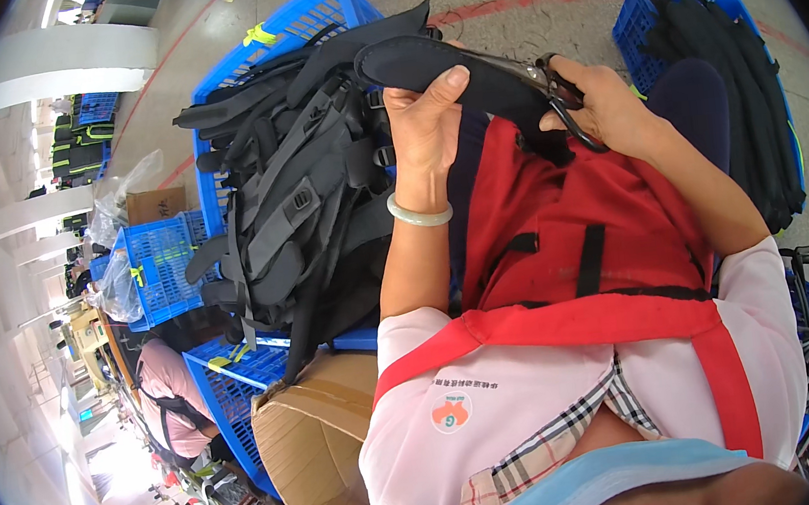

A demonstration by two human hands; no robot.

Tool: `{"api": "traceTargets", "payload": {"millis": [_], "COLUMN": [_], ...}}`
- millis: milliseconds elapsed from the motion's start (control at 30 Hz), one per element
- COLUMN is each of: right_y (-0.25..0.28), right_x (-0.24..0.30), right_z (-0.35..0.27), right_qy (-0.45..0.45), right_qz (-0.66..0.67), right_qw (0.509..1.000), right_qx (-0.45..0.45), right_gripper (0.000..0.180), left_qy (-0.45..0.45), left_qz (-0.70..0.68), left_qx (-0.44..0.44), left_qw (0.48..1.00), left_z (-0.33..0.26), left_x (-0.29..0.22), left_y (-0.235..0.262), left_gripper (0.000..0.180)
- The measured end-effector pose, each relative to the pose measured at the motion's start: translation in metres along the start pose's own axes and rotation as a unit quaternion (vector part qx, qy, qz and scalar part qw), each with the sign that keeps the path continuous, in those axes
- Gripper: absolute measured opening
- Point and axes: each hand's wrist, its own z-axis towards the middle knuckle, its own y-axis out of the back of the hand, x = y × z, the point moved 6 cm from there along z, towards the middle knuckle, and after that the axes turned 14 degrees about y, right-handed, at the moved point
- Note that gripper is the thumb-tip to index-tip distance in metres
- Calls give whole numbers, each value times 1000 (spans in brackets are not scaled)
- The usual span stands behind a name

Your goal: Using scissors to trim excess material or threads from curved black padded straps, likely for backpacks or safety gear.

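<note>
My left hand [428, 117] is closed on a black padded shoulder strap [404, 60], with the thumb lying on top of it. The strap's rounded end points to the left, and its other end runs toward my right hand [611, 107]. In that hand is a pair of scissors [561, 95], my fingers in the dark handles. The blades lie along the strap's edge; whether they are apart is hard to see. Below both hands, a red apron [579, 224] covers my lap.
To my left, a blue crate [349, 2] holds a heap of black padded straps [291, 205]. Another blue crate [632, 26] at the right holds long black pieces [728, 90]. An open cardboard box [311, 440] stands by my left side. A person in pink [168, 396] sits farther left.
</note>
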Motion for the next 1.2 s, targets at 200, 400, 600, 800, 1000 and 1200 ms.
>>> {"api": "traceTargets", "payload": {"millis": [200, 400, 600, 800, 1000, 1200], "right_y": [1, 0, 3, 6, 10, 16], "right_x": [11, 4, 5, 10, 0, -1], "right_z": [2, -1, 1, 2, -3, -10], "right_qy": [-28, 8, 13, 15, 5, 15], "right_qz": [2, 31, 31, 46, 22, -1], "right_qw": [999, 999, 999, 999, 1000, 1000], "right_qx": [30, 3, 20, 11, 4, 1], "right_gripper": [51, 47, 47, 45, 44, 44], "left_qy": [20, 37, 58, 91, -186, -95], "left_qz": [-4, 12, 2, -3, 135, 154], "left_qx": [6, 9, 27, 40, -66, -55], "left_qw": [1000, 999, 998, 995, 971, 982], "left_z": [-4, -3, -3, -5, -11, -13], "left_x": [10, 14, 23, 32, 1, -1], "left_y": [-3, -1, -1, -5, -15, -12], "left_gripper": [23, 20, 19, 18, 53, 35]}}
